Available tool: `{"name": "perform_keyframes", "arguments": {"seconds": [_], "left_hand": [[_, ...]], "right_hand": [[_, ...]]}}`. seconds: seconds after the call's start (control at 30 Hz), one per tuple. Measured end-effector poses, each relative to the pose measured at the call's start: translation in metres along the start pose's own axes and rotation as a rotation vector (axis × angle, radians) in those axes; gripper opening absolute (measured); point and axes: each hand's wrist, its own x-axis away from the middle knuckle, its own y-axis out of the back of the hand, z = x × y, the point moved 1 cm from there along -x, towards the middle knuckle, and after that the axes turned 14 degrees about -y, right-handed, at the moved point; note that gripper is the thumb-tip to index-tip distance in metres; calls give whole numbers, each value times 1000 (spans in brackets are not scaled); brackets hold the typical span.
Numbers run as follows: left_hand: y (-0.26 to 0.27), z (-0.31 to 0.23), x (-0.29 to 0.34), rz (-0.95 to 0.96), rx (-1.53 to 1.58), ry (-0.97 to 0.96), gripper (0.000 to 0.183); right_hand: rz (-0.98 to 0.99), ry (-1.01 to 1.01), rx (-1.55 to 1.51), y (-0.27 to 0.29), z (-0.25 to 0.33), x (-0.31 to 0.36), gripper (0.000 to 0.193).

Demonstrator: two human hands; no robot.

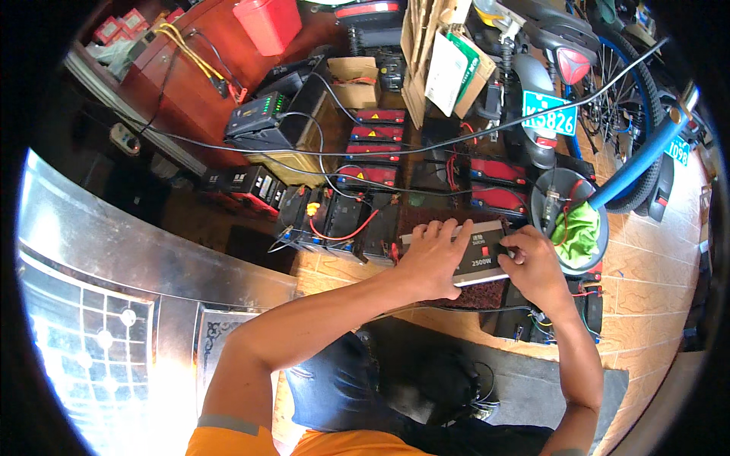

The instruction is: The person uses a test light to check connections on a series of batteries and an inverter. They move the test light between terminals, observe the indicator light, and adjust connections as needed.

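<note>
A flat silver electrical box with a dark faceplate [479, 266] and a small red switch [485, 251] rests on a dark red-brown mat [475, 295]. My left hand [435, 260] spans the left part of the box, fingers over the far edge and thumb at the near edge. At the right side of the faceplate, my right hand [530, 262] pinches a small dark, knob-like part, mostly hidden by its fingertips. Left of my left hand stand several black batteries [346, 220], with a red cable [350, 234] and a yellow connector [312, 209] across them.
Several red-topped batteries [372, 153] line the floor beyond. A grey bucket [597, 254] with a green cloth [576, 235] stands close to my right hand. A black cable [441, 150] crosses the scene. A scooter [532, 99] and cardboard sheets [420, 64] stand behind; more batteries [517, 315] sit nearby.
</note>
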Motion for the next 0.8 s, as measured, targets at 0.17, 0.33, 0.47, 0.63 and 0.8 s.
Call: {"name": "perform_keyframes", "arguments": {"seconds": [0.17, 0.33, 0.47, 0.63, 0.8], "left_hand": [[-4, 1, 0, -78, 2, -66, 121], [-10, 5, -4, -113, 11, -103, 120], [-12, 9, -3, -130, 45, -98, 120], [-10, 7, -1, -86, 33, -81, 116], [5, -14, 2, -25, 7, -84, 104]], "right_hand": [[2, -41, 13, -2, 0, 0, 19], [-14, -22, 41, -4, 2, -3, 16], [-18, -77, -21, -2, 3, -3, 16], [-21, -78, 11, -1, 1, -4, 16], [-22, -64, 50, -3, -1, -5, 16]]}}
